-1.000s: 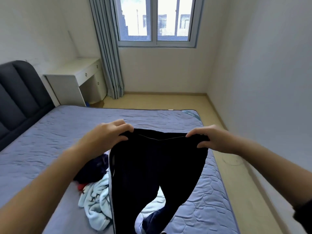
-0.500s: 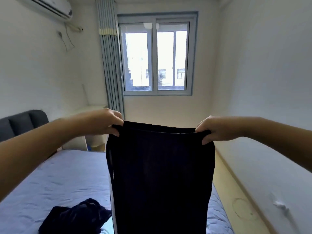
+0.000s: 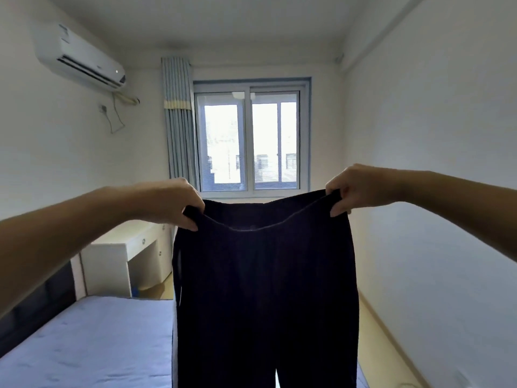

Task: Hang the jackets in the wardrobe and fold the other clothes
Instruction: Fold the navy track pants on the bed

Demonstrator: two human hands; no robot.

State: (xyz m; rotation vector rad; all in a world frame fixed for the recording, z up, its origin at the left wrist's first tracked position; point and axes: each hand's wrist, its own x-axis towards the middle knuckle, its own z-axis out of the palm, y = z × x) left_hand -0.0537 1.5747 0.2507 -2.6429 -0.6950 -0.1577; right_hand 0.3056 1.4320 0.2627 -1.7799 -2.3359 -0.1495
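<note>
A pair of dark navy trousers (image 3: 263,298) hangs in the air in front of me, waistband up, legs running out of the bottom of the frame. My left hand (image 3: 176,204) pinches the left end of the waistband. My right hand (image 3: 352,190) pinches the right end, so the band sags slightly between them. The trousers hide the near part of the bed and whatever clothes lie there.
A bed with a blue-grey quilted cover (image 3: 92,343) lies at the lower left, its dark headboard (image 3: 33,306) against the left wall. A white desk (image 3: 123,256) stands beyond it by the curtain (image 3: 179,121) and window (image 3: 249,141). A strip of wooden floor (image 3: 377,343) runs along the right wall.
Both hands have lifted the trousers higher and my view has tilted up. The clothes pile on the bed has dropped out of sight. The air conditioner and ceiling now show.
</note>
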